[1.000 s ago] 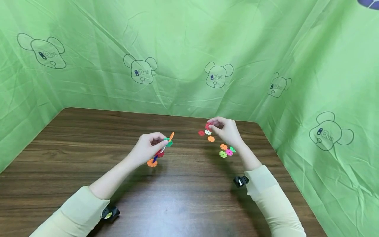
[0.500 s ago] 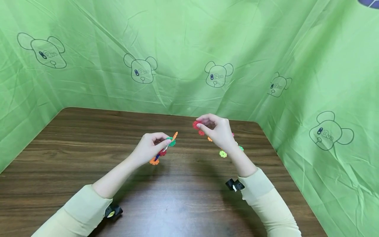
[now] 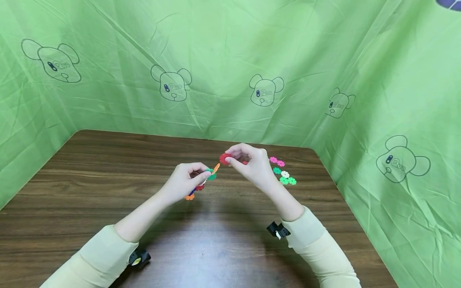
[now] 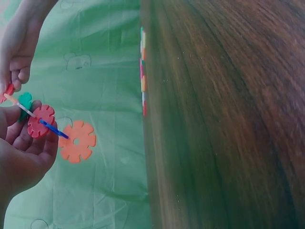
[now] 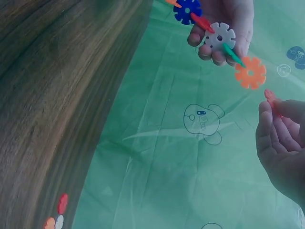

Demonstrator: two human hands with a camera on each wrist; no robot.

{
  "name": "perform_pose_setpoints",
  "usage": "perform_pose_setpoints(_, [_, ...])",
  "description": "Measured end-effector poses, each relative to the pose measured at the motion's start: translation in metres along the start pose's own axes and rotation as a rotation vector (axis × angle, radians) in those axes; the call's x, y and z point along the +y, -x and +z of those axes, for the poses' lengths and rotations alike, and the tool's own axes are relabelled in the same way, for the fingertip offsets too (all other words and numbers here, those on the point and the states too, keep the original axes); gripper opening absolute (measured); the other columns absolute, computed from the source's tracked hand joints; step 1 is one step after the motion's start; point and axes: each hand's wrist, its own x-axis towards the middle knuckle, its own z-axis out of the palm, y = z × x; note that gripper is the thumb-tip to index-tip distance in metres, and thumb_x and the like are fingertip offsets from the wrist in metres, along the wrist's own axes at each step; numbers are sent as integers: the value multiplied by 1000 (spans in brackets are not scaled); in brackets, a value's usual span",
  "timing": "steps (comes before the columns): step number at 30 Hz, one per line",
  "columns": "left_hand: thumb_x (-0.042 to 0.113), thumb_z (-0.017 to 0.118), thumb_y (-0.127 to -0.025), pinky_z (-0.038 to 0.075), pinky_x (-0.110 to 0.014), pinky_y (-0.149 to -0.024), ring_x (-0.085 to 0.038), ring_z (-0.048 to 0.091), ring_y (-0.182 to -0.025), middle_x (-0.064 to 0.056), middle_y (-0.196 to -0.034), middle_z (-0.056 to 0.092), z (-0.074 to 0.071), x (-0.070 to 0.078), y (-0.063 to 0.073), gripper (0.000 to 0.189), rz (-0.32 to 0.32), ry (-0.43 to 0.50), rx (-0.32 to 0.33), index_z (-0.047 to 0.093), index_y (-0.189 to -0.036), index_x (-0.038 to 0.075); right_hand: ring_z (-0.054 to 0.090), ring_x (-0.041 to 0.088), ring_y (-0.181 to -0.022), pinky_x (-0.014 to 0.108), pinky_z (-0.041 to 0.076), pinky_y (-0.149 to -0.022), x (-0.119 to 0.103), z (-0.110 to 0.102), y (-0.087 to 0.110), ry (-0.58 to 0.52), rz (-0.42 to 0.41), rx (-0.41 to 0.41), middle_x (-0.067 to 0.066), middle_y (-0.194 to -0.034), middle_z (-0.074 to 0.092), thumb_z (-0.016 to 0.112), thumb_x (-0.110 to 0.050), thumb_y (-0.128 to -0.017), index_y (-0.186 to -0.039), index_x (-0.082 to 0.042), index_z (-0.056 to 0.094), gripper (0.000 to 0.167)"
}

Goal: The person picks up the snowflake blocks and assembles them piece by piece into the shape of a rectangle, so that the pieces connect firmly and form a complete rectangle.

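Note:
My left hand (image 3: pixel 185 179) pinches a chain of interlocking plastic snowflake discs (image 4: pixel 43 121) above the table. Along it run orange, blue, red, white, green and orange notched discs, each set crosswise in its neighbour. One orange disc (image 4: pixel 78 141) is the lower end; the other end disc (image 5: pixel 250 72), also orange, points toward my right hand (image 3: pixel 252 164). Between thumb and fingers my right hand holds a single red snowflake disc (image 3: pixel 225 159). Seen from the right wrist, the red disc (image 5: pixel 269 98) is just short of the orange end disc, with a small gap between them.
On the brown wooden table (image 3: pixel 108 180), loose discs lie right of my right hand: pink (image 3: pixel 277 161), white (image 3: pixel 285 174) and several green (image 3: pixel 284 181). A red disc (image 3: pixel 245 163) is partly hidden behind that hand. Green printed cloth (image 3: pixel 216 60) surrounds the table.
My right hand has lifted the red disc from the loose pieces and brought it left, close to the chain's orange end. My left hand has shifted slightly right with the chain.

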Motion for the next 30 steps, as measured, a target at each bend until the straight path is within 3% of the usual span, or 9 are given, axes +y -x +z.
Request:
perform_pose_setpoints(5, [9,61,-92,39,-22,-46,-13,47,-51,-17,-61,54,0,15,4,10,8,-16,-9,68,-90,3,66,16,-67,27,53,-58,-11,3,1,-20,31,-27,6,-81,71,74,-4,-80,-94,-5,68,15])
perform_pose_setpoints(8, [12,62,-92,39,-21,-46,-13,47,-52,-14,-61,55,0,9,3,12,4,-28,-9,68,-90,2,67,22,-68,29,54,-60,-22,2,0,-32,23,-47,12,-80,70,72,1,-80,-93,1,66,15])
perform_pose_setpoints(15, [21,65,-91,43,-23,-47,-18,53,-54,-5,-61,55,1,-6,2,10,3,0,-1,68,-85,14,67,23,-68,31,55,-61,-34,1,0,-29,12,-61,14,-79,70,72,3,-79,-91,3,66,13])
perform_pose_setpoints(23, [17,64,-91,43,-23,-49,-17,51,-54,-6,-62,54,1,-8,2,11,5,5,-12,68,-86,8,68,23,-68,30,54,-58,-33,4,3,-21,42,-68,14,-80,71,72,2,-79,-92,3,67,14])
perform_pose_setpoints(30, [6,62,-91,38,-21,-45,-13,48,-49,-11,-61,57,3,19,9,10,-6,-27,24,69,-86,0,68,31,-66,28,56,-60,-30,8,3,-105,73,-78,18,-79,71,70,2,-82,-93,5,68,12])
